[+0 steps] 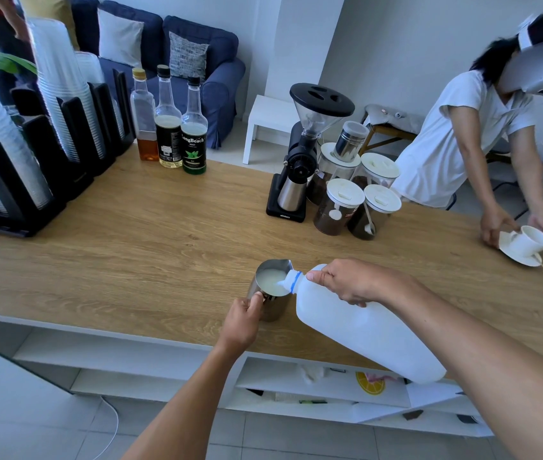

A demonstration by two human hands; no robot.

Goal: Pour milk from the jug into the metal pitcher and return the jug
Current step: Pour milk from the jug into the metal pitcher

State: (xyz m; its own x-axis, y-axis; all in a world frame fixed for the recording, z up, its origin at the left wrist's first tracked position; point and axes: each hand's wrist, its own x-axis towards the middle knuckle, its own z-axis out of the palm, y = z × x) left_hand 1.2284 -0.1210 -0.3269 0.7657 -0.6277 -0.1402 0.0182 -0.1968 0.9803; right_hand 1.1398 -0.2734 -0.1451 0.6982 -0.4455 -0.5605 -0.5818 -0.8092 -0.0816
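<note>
In the head view, my right hand [346, 282] grips the handle of the jug [363, 330]. The jug is tilted, and its mouth lies over the rim of the metal pitcher [271, 290] on the 3 o'clock side. My left hand [243, 318], at 7 o'clock of the pitcher, is curled round its handle and steadies it on the counter [130, 260]. The milk [271, 281] stands quite high. I think I should make the tilt small, watch the level, and lift the mouth slowly so that nothing drips.
</note>
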